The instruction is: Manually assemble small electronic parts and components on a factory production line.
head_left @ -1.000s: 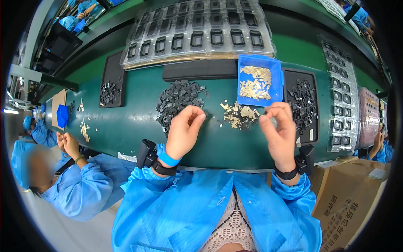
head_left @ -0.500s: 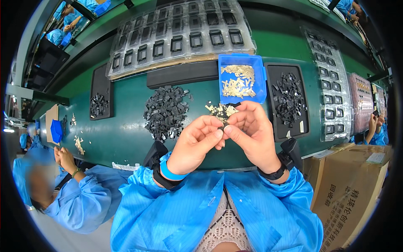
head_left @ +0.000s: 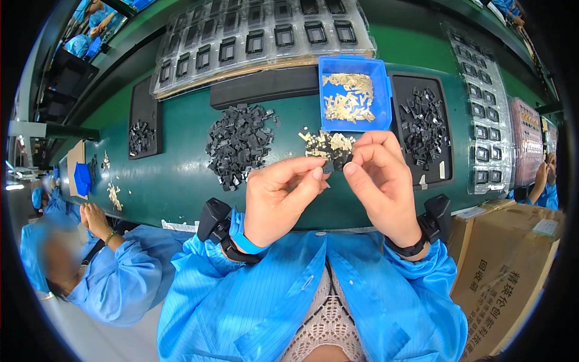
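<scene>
Your left hand point(head_left: 280, 196) has its thumb and forefinger pinched narrow on 1 small dark piece point(head_left: 328, 167), raised a little in front of you between your 2 hands; grip it by its edges, lightly, since so thin a part would probably tilt or bend under a hard squeeze. Your right hand point(head_left: 384, 187) has its thumb and forefinger curled close together just beside that piece; I cannot tell whether they hold something dark of their own. Steady both wrists and let only the fingertips work, so the piece stays square and in your sight. Just beyond your fingers, the loose pale bits point(head_left: 338, 142) lie on the green desk point(head_left: 187, 175), so take care not to brush them with your knuckles. To their left is the heap of dark pieces point(head_left: 238, 145); pick from its edge, 1 at a time, if you need another. Farther off, the blue tray point(head_left: 381, 81) of pale strips stands near your right hand, so lift clear of its rim when reaching over.
</scene>
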`<move>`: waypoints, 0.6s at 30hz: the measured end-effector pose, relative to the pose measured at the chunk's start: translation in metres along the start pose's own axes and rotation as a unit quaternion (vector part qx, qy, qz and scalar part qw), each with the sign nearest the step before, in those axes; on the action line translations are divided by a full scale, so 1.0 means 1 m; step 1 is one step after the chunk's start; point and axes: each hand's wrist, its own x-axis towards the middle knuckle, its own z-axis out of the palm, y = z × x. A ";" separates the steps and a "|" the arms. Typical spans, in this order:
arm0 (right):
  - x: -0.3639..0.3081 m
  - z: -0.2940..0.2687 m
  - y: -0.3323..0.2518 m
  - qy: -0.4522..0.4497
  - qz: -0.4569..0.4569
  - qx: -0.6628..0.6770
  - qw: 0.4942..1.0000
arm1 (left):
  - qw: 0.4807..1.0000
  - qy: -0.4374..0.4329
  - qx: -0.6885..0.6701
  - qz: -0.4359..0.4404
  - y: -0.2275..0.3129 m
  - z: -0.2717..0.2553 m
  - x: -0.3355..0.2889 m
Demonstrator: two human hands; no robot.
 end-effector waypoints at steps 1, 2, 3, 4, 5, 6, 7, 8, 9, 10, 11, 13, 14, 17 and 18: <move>0.000 0.000 -0.002 0.001 0.002 0.001 1.000 | 1.000 0.000 0.001 -0.003 0.001 0.000 0.000; 0.001 0.000 -0.006 -0.011 -0.027 -0.071 0.997 | 1.000 -0.004 0.028 -0.001 0.002 -0.001 0.001; 0.001 0.000 -0.007 -0.024 -0.057 -0.143 0.988 | 0.998 -0.007 0.056 0.002 0.003 -0.002 0.001; 0.002 0.000 -0.008 -0.014 -0.083 -0.170 0.982 | 0.998 -0.008 0.056 0.001 0.004 -0.002 0.001; 0.002 0.001 -0.008 -0.013 -0.082 -0.169 0.982 | 0.997 -0.014 0.078 0.018 0.004 -0.002 0.001; 0.002 0.002 -0.009 -0.004 -0.085 -0.183 0.979 | 0.994 -0.019 0.099 0.035 0.005 -0.002 0.001; 0.002 0.002 -0.009 0.004 -0.087 -0.197 0.977 | 0.994 -0.019 0.100 0.035 0.004 -0.002 0.001; 0.002 0.003 -0.009 0.004 -0.087 -0.196 0.977 | 0.995 -0.012 0.094 0.029 0.003 -0.002 0.001; 0.002 0.003 -0.009 0.012 -0.087 -0.201 0.976 | 0.996 -0.004 0.088 0.024 0.002 -0.002 0.000; 0.002 0.004 -0.008 0.019 -0.086 -0.206 0.975 | 0.996 -0.004 0.089 0.024 0.001 -0.002 0.000; 0.002 0.004 -0.008 0.019 -0.087 -0.205 0.975 | 0.996 -0.001 0.089 0.026 0.001 -0.001 0.000; 0.001 0.004 -0.008 0.023 -0.083 -0.204 0.975 | 0.996 0.001 0.090 0.028 0.000 -0.001 -0.001; 0.001 0.005 -0.008 0.023 -0.084 -0.204 0.975 | 0.995 0.002 0.091 0.029 -0.001 -0.001 -0.001; 0.002 0.006 -0.007 0.032 -0.094 -0.203 0.974 | 0.995 0.004 0.090 0.029 0.000 -0.001 -0.001; 0.002 0.006 -0.007 0.032 -0.095 -0.203 0.974 | 0.996 0.004 0.088 0.027 0.000 -0.001 -0.001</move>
